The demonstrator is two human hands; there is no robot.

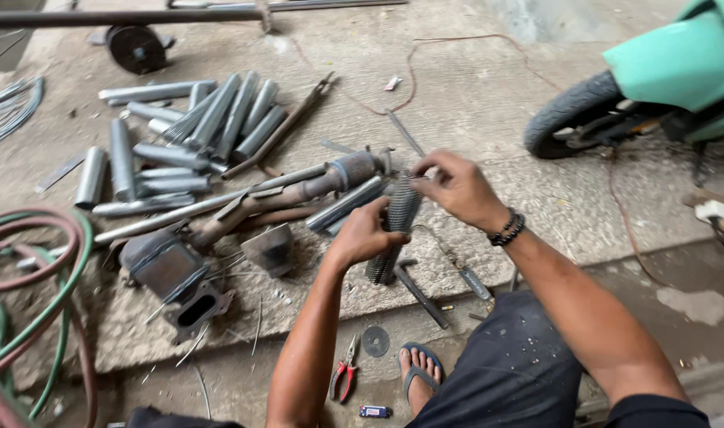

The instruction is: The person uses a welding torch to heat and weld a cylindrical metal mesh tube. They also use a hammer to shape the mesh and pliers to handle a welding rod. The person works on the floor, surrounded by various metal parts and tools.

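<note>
Head view: a ribbed dark tube (395,228) was gripped by both hands over the concrete slab (473,87). Left hand (365,235) was clenched round its middle, apparently to steady it; right hand (455,187) was pinched on the top end, fingers (425,162) curled as if something small was being worked there. What exactly was pinched could not be made out. The tube's lower end was held near the slab, whether touching could not be told. A bead bracelet (507,228) was worn on the right wrist.

Just behind the tube, exhaust pipes (298,190) and a flanged part (176,277) were laid out on the slab, probably kept within reach. Cut steel tubes (219,119) were piled farther left. Hoses (37,277) were coiled at the left edge, partly cut off. Below the slab, red pliers (344,379), a grinding disc (375,342) and a sandalled foot (420,372) were seen. A scooter (663,79) was parked upper right, mostly out of frame.
</note>
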